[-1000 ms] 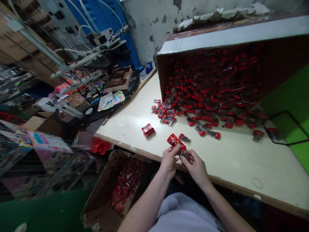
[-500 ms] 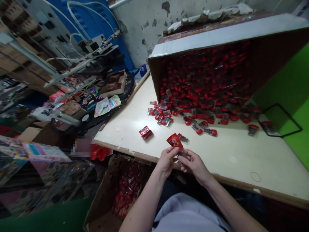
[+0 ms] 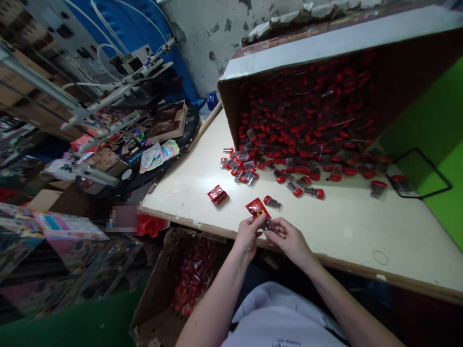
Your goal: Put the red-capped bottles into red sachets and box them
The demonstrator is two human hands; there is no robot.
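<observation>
Near the table's front edge, my left hand (image 3: pixel 249 234) pinches a small red printed packet (image 3: pixel 257 208). Close beside it, my right hand (image 3: pixel 288 237) has its fingers closed on a small clear container with dark contents (image 3: pixel 268 226), which touches the packet's lower end. One red-capped container (image 3: pixel 273 203) lies on the table just beyond my hands. Some stacked red packets (image 3: pixel 217 194) rest to the left. A big open carton (image 3: pixel 231 113) on its side holds many red-capped containers, and several have spilled out in front.
Below the table edge at left stands a cardboard box (image 3: pixel 150 294) of red packets. A machine (image 3: pixel 126 72) and a cluttered round black surface (image 3: pixel 139 180) are at left. A black wire frame (image 3: pixel 439 190) and a rubber band (image 3: pixel 380 258) lie at right.
The view has shifted slightly. Both hands have drawn closer together, and the dark-filled container shows more plainly between them against the packet.
</observation>
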